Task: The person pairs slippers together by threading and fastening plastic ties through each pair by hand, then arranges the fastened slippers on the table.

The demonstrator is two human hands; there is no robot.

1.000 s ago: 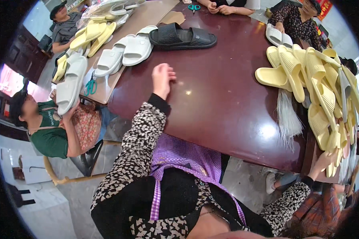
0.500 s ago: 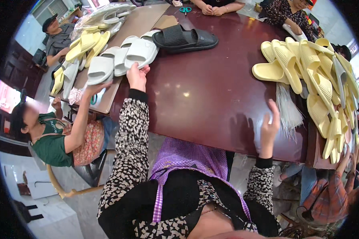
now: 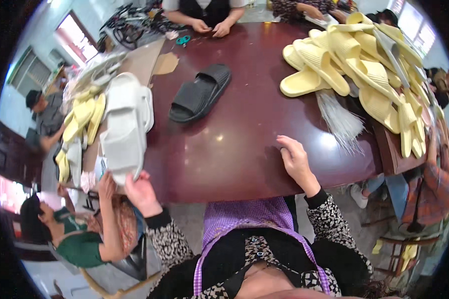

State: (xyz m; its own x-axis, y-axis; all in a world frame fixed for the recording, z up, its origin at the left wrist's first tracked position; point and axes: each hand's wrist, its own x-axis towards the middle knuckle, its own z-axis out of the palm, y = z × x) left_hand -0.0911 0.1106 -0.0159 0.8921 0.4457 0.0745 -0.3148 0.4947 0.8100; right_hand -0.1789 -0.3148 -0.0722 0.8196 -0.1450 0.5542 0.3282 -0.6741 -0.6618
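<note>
Slide sandal [image 3: 200,93] lies mid-surface [image 3: 244,149]; stacked sandals [image 3: 124,124] at the left edge, held by the left hand [image 3: 140,192]; sandal heap [image 3: 364,65] far right, fibre bundle [image 3: 340,119] before it; right hand [image 3: 295,160] rests near the front edge.

Head view: 1 fisheye camera, worn high, facing steeply down over the dark red table [image 3: 244,144], near.

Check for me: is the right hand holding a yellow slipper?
No, the right hand rests flat on the bare table, apart from the yellow slippers.
</note>
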